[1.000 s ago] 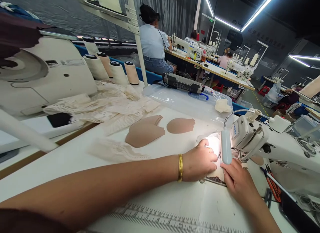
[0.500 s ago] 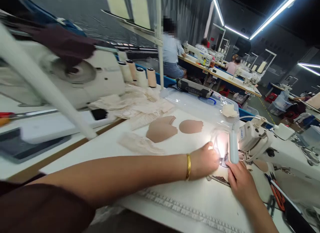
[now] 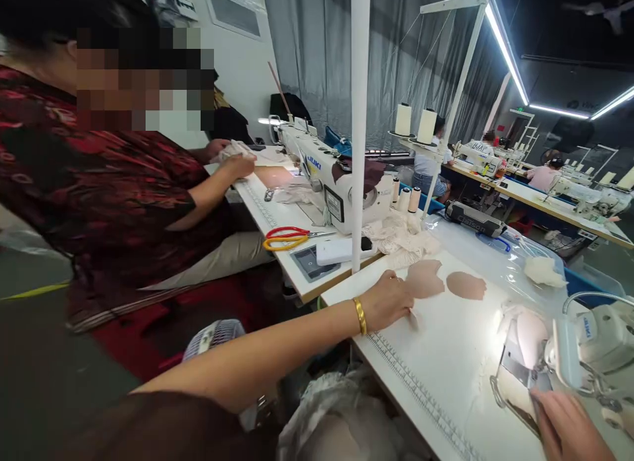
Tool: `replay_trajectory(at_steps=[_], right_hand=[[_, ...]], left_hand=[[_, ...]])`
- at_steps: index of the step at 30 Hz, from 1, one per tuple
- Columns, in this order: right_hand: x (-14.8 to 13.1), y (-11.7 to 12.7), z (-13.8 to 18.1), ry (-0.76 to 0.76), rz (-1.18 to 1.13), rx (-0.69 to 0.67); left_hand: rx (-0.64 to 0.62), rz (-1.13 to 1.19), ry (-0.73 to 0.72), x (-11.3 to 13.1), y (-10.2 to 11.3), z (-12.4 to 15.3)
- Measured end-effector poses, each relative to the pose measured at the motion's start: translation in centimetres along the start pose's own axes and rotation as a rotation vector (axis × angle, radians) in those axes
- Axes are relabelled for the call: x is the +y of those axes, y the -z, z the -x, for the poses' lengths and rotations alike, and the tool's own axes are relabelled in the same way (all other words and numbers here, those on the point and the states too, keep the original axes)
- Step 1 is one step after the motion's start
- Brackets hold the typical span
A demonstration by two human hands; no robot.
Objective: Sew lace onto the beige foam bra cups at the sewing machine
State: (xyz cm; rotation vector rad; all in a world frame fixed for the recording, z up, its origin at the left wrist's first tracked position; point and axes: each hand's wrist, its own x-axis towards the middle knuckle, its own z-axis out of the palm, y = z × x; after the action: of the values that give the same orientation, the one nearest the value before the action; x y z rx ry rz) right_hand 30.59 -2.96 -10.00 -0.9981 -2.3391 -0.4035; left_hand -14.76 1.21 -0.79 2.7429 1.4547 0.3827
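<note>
My left hand [image 3: 389, 301] is over the white table, its fingers pinched on a thin pale lace piece [image 3: 414, 319] whose end hangs below them. Just past it lie flat beige fabric pieces [image 3: 426, 279] and a rounded beige cup piece [image 3: 465, 285]. At the lower right, my right hand [image 3: 569, 421] rests by the metal plate of the sewing machine [image 3: 601, 335], fingers stretched forward; its lower part is cut off by the frame. Under the machine's lamp, another beige piece [image 3: 532, 339] with pale lace lies beside the needle area.
At left a co-worker [image 3: 113, 203] sits holding cloth at another sewing machine [image 3: 341, 190]. Red-and-yellow scissors [image 3: 287, 238] and a white box-shaped item [image 3: 339, 251] lie there. A white post [image 3: 360, 117] rises between the tables. A ruler tape [image 3: 421, 395] runs along the front edge.
The view has swung left, bringing the co-worker in. My left hand has left the machine and moved left to the lace; the right hand stays by the machine.
</note>
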Motion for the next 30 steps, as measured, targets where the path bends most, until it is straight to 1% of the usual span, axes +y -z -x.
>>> replay_trajectory(at_steps=[1, 2, 3, 4, 6, 8, 9, 11, 12, 14, 16, 17, 21, 23, 24, 25, 26, 27, 28, 30], right_hand=[[-1.3, 0.8, -1.0, -0.017, -0.040, -0.017], [-2.9, 1.5, -1.9, -0.061, -0.095, -0.045], [-4.5, 2.3, -2.9, -0.124, -0.162, -0.071], [-6.3, 2.9, -3.9, -0.183, -0.249, -0.101], [-10.0, 3.9, -5.8, -0.374, -0.446, -0.176], [-13.2, 4.2, -7.7, -0.618, -0.660, -0.208], [-14.5, 4.1, -8.5, -0.685, -0.778, -0.201], [-16.3, 3.4, -10.0, -0.786, -0.993, -0.123], [-16.7, 3.0, -10.5, -0.847, -1.082, -0.070], [-17.0, 2.2, -11.1, -0.955, -1.195, 0.049], [-16.7, 1.7, -11.1, -1.021, -1.236, 0.134], [-16.6, 1.7, -10.9, -1.036, -1.244, 0.157], [-15.9, 1.8, -10.2, -1.087, -1.250, 0.254], [-15.4, 1.8, -10.0, -1.128, -1.253, 0.348], [-15.1, 1.7, -9.9, -1.152, -1.261, 0.391], [-14.6, 1.6, -9.8, -1.176, -1.268, 0.413], [-14.2, 1.5, -9.7, -1.197, -1.271, 0.407], [-13.7, 1.3, -9.5, -1.214, -1.267, 0.377], [-13.2, 1.0, -9.4, -1.226, -1.255, 0.339], [-12.4, 0.5, -9.2, -1.234, -1.233, 0.271]], left_hand=[[-0.038, 0.039, 0.001, -0.2, 0.4, -0.6], [-0.042, 0.107, -0.007, -0.1, 0.8, -1.2], [-0.012, 0.209, -0.013, 0.4, 1.2, -1.7], [0.037, 0.350, -0.008, 1.1, 1.5, -2.1], [0.105, 0.720, 0.031, 3.0, 1.9, -2.7], [0.080, 1.095, 0.062, 5.3, 1.8, -3.1], [0.036, 1.262, 0.069, 6.4, 1.6, -3.2], [-0.072, 1.521, 0.094, 8.2, 0.8, -3.4], [-0.112, 1.599, 0.121, 8.9, 0.4, -3.4], [-0.117, 1.664, 0.211, 9.7, -0.5, -3.4], [-0.087, 1.679, 0.282, 10.0, -1.1, -3.4], [-0.094, 1.694, 0.296, 10.1, -1.3, -3.3], [-0.213, 1.766, 0.286, 10.5, -1.7, -2.7], [-0.229, 1.756, 0.266, 10.4, -1.9, -2.6], [-0.236, 1.707, 0.241, 10.2, -2.1, -2.8], [-0.248, 1.611, 0.209, 9.8, -2.2, -3.1], [-0.250, 1.455, 0.169, 9.2, -2.3, -3.8], [-0.223, 1.228, 0.121, 8.5, -2.4, -4.6], [-0.170, 0.967, 0.073, 7.6, -2.4, -5.8], [-0.015, 0.469, -0.025, 5.6, -2.5, -8.5]])
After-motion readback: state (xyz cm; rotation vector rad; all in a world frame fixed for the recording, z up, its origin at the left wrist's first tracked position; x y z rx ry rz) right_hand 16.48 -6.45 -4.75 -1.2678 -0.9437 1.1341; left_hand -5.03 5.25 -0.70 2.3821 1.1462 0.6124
